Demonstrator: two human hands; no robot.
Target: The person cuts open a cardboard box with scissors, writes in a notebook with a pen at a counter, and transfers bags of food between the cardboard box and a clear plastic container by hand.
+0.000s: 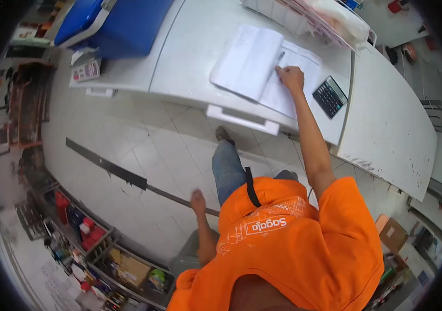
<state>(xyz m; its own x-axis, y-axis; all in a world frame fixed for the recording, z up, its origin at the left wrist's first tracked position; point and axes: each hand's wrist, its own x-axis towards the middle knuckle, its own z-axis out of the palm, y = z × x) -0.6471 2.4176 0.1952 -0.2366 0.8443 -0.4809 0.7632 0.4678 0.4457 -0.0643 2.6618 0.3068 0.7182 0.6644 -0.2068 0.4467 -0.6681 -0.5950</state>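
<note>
My right hand (pixel 292 79) rests on the right page of an open notebook (pixel 247 62) on the white counter. Its fingers are pinched together at the lower end of a pen (pixel 281 58), which lies along the middle fold. Just right of the notebook is a black calculator (pixel 330 97), set at an angle. My left hand (pixel 197 200) hangs low beside my body, smeared by motion. Behind it in the view runs a long dark strip (pixel 107 165), seemingly along the floor; whether the hand touches it I cannot tell.
A blue box (pixel 132 26) stands at the counter's left, with a small pink-and-white box (pixel 86 70) beside it. A wire basket (pixel 304 20) sits at the back. White drawer handles (pixel 242 120) jut from the counter front. Shelves with goods (pixel 122 259) line the lower left.
</note>
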